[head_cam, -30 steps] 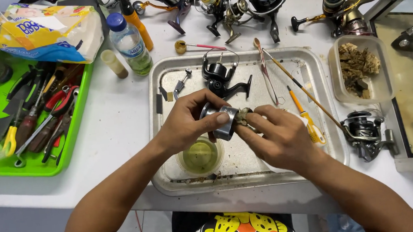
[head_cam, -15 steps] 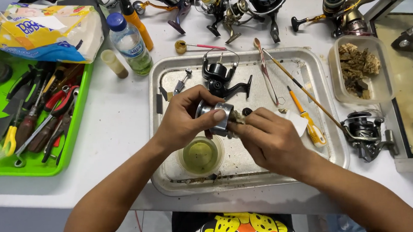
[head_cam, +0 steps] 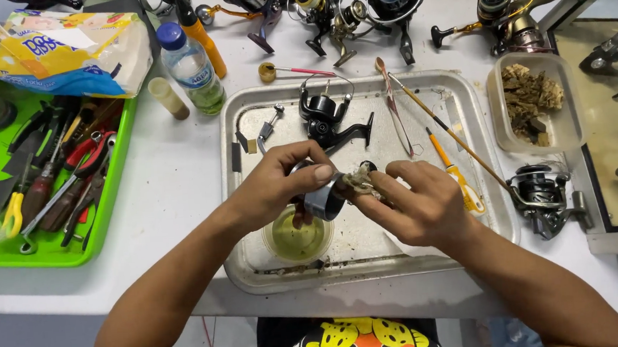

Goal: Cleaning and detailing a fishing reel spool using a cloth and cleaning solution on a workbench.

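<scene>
My left hand [head_cam: 275, 184] grips a dark metal reel spool [head_cam: 323, 199] over a metal tray [head_cam: 456, 94]. My right hand [head_cam: 414, 204] pinches a small dirty wad of rag [head_cam: 358, 182] against the spool's end. Just below the spool sits a small clear cup of yellowish liquid [head_cam: 297, 238] inside the tray. A black reel body [head_cam: 325, 117] lies in the tray beyond my hands.
A brush [head_cam: 394, 106], a thin stick and a yellow-handled tool [head_cam: 454, 174] lie in the tray. A green tray of hand tools [head_cam: 63, 176] is at left, a water bottle [head_cam: 191, 68] behind. Several fishing reels line the back edge; another reel [head_cam: 542, 195] and a tub [head_cam: 536, 100] sit right.
Both hands have shifted slightly on the spool, the right hand's fingers working the rag at its end. The spool stays above the cup.
</scene>
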